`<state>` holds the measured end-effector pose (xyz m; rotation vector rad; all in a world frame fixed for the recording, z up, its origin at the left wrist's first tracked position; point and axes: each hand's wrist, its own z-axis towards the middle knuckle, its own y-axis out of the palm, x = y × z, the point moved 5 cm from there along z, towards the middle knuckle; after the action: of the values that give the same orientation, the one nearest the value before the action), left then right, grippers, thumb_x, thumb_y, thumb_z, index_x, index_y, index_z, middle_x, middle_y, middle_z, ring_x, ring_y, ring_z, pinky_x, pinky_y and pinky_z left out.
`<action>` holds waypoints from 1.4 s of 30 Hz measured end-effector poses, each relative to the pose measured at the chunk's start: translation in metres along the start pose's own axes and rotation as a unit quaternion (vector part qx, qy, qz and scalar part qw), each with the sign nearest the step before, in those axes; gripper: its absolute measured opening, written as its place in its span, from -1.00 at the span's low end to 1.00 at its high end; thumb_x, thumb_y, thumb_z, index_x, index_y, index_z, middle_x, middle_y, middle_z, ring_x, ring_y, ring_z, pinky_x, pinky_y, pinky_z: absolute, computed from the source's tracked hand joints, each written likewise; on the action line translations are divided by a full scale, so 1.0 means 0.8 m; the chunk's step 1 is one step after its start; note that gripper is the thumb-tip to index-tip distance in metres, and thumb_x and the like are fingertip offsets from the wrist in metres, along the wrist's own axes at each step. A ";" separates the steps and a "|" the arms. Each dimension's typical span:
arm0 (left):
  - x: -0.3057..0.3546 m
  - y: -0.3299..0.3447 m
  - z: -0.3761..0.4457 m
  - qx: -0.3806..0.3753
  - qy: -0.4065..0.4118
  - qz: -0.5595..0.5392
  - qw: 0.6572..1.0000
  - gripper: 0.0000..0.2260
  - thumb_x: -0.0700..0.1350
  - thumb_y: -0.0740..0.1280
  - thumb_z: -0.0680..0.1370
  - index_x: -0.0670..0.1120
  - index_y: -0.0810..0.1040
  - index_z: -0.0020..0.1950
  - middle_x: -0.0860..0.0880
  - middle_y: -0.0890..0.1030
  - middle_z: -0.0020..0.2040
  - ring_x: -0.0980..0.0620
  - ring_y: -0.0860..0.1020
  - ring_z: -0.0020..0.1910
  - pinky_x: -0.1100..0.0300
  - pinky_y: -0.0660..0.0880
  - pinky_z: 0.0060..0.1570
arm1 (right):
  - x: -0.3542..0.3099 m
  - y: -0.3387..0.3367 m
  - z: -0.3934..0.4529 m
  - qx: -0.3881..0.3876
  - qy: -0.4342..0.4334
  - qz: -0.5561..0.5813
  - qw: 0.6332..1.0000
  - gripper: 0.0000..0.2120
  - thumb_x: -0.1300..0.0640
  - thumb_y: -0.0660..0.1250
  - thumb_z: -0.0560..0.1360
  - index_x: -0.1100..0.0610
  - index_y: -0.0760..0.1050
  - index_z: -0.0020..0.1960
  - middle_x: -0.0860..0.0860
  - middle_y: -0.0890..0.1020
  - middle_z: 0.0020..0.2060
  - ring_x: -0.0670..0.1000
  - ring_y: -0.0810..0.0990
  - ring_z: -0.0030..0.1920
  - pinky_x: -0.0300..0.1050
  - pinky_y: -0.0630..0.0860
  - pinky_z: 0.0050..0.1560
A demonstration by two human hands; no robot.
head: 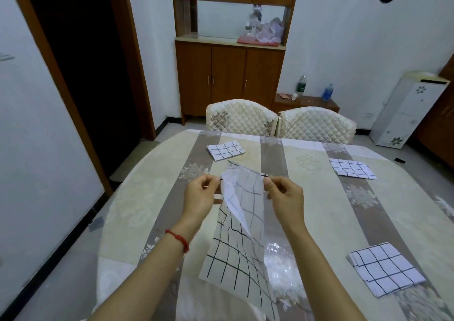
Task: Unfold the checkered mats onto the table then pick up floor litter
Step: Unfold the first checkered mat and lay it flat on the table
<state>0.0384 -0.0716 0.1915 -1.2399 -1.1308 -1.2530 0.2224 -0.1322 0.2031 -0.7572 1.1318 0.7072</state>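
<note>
Both hands up over the table's near half, working one checkered mat [242, 225]. Left hand [200, 195] pinches the mat's upper left corner between thumb and fingertips; right hand [285, 197] pinches the upper right corner the same way. Mat hangs between them, half opened, one flap still folded over down the middle, lower end trailing toward the table's near edge.

To do this step well: probably draw the two corners apart so the inner flap drops free, keep the pinches at the very corners, then lower the sheet flat onto the table without dragging it. It looks thin and floppy, so a quick shake may help the fold release.

Table [137, 210] is large with rounded ends, covered in a beige and grey-brown striped floral cloth under a glossy clear sheet. Three more mats lie folded on it: one near right [387, 269], one far right [352, 168], one far centre-left [226, 150]. So unfolding is early, litter step not begun.

Behind the table, two quilted chair backs [242, 116]. Further back a wooden cabinet [229, 75] with an open shelf, a low stand with two bottles [301, 86], a white appliance [409, 109] at right, and a dark doorway [81, 50] at left. Small dark bits on the floor [399, 160] at right, maybe litter, too small to tell.
</note>
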 end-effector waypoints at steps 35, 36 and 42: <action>-0.082 -0.216 0.076 0.058 0.105 0.266 0.957 -0.90 -0.21 0.26 0.53 -0.17 0.54 -0.16 -0.11 0.57 -0.17 0.03 0.50 -0.23 0.47 0.39 -0.28 | 0.109 -0.096 0.010 0.032 0.025 -0.011 0.999 -0.81 0.38 0.29 0.46 0.14 0.57 -0.21 -0.10 0.56 -0.53 -0.12 0.41 -0.54 -0.39 0.39 -0.48; -0.100 -0.218 0.070 0.047 0.091 0.271 0.957 -0.89 -0.22 0.26 0.53 -0.16 0.53 -0.18 -0.11 0.57 -0.18 0.04 0.49 -0.24 0.50 0.38 -0.28 | 0.124 -0.097 0.001 0.025 0.043 -0.017 0.999 -0.81 0.39 0.29 0.46 0.14 0.57 -0.21 -0.10 0.56 -0.53 -0.12 0.41 -0.54 -0.39 0.39 -0.49; -0.177 -0.228 0.047 0.003 0.031 0.321 0.947 -0.87 -0.27 0.29 0.50 -0.14 0.51 -0.25 -0.12 0.56 -0.20 -0.11 0.50 -0.18 0.51 0.33 -0.28 | 0.184 -0.095 -0.040 -0.036 0.135 -0.071 0.988 -0.81 0.39 0.30 0.45 0.17 0.58 -0.23 -0.10 0.61 -0.48 -0.14 0.43 -0.55 -0.39 0.39 -0.49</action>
<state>-0.1445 -0.0175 0.0562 -1.3999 -0.5990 -0.7810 0.3076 -0.1847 0.0670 -1.0067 1.2865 0.5377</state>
